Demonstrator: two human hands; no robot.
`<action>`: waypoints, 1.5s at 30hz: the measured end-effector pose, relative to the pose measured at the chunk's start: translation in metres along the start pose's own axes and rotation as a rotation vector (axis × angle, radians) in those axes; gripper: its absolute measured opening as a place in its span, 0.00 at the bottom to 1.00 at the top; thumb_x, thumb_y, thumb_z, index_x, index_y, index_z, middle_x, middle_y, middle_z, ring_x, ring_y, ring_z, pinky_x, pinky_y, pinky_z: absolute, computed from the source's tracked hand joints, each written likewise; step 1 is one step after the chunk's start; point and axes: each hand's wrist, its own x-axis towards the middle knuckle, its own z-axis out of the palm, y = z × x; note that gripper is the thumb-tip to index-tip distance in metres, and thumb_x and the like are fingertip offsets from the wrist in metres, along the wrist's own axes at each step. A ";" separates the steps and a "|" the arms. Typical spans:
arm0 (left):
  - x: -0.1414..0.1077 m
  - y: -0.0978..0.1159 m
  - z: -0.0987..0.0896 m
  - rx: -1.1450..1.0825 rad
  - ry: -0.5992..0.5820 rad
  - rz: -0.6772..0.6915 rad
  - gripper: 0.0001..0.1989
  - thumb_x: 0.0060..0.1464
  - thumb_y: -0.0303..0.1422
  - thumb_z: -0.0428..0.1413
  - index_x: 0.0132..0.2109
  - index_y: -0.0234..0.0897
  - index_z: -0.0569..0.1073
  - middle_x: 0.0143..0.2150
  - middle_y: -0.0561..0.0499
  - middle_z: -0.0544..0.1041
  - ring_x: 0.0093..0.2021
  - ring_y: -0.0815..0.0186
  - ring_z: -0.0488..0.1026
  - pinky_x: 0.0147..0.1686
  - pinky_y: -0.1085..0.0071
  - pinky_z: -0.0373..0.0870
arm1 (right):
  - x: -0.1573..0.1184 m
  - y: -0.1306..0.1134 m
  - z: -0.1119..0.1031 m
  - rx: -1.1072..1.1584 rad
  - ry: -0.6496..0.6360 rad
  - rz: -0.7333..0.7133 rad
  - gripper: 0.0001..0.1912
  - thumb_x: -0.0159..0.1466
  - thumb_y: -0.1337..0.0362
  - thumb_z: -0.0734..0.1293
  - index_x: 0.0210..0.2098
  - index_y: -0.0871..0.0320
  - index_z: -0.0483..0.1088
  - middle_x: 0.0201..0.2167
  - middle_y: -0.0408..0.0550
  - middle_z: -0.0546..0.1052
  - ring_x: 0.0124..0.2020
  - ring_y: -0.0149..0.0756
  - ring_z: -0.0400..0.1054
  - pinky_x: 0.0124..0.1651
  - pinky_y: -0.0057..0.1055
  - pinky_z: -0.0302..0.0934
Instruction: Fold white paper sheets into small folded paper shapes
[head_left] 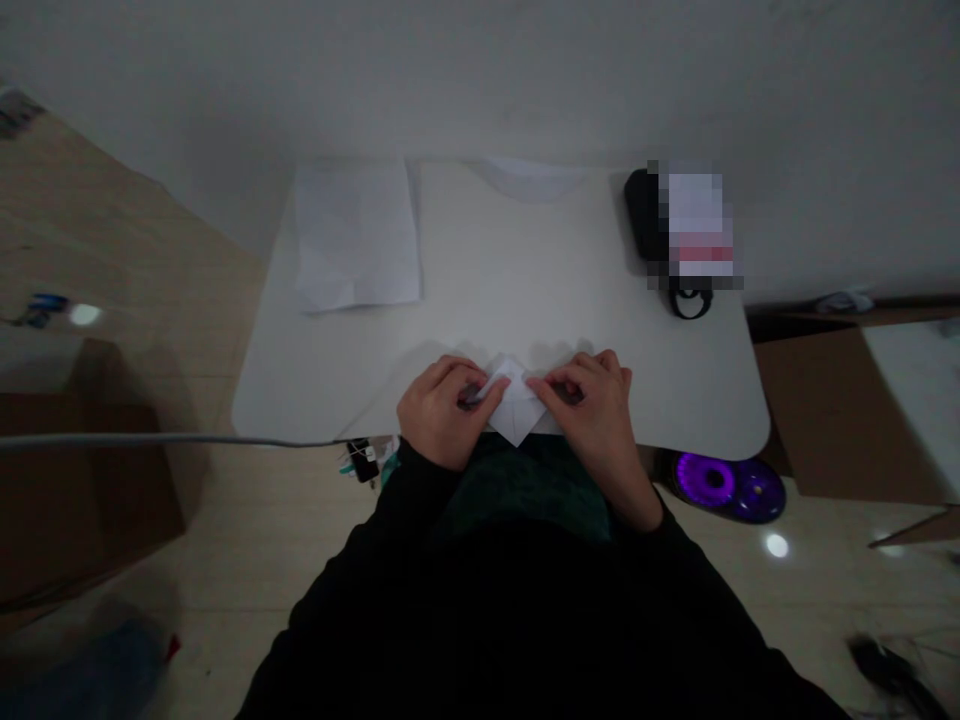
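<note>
Left hand (439, 412) and right hand (589, 410) both curled, fingertips pinching a folded paper (516, 402) near the table (315, 385) edge.

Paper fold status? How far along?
Done: the white paper is already folded into a layered, pointed shape. In hand: the left hand and right hand pinch it from both sides, near the table's near edge. Left: another white sheet lies flat at the far left of the table. How many folds remain can't be told.
</note>
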 end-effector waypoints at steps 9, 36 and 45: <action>0.005 0.004 -0.003 0.030 -0.051 -0.086 0.14 0.54 0.41 0.63 0.28 0.37 0.75 0.33 0.54 0.79 0.23 0.73 0.68 0.25 0.74 0.64 | 0.000 -0.003 -0.001 -0.022 -0.019 0.030 0.17 0.66 0.52 0.66 0.25 0.55 0.74 0.26 0.47 0.72 0.37 0.44 0.61 0.43 0.43 0.50; 0.015 -0.014 -0.005 -0.065 -0.209 0.395 0.11 0.58 0.37 0.62 0.46 0.37 0.78 0.49 0.46 0.81 0.46 0.62 0.77 0.47 0.62 0.73 | -0.001 -0.006 0.002 -0.069 0.003 0.041 0.13 0.63 0.56 0.70 0.25 0.55 0.75 0.25 0.45 0.71 0.37 0.42 0.60 0.43 0.40 0.49; 0.020 -0.006 -0.001 -0.055 -0.234 0.294 0.07 0.58 0.34 0.62 0.41 0.37 0.78 0.45 0.48 0.82 0.45 0.63 0.79 0.47 0.61 0.73 | -0.005 -0.006 0.005 -0.115 0.060 0.016 0.09 0.65 0.58 0.68 0.31 0.55 0.74 0.30 0.46 0.72 0.39 0.43 0.61 0.43 0.41 0.52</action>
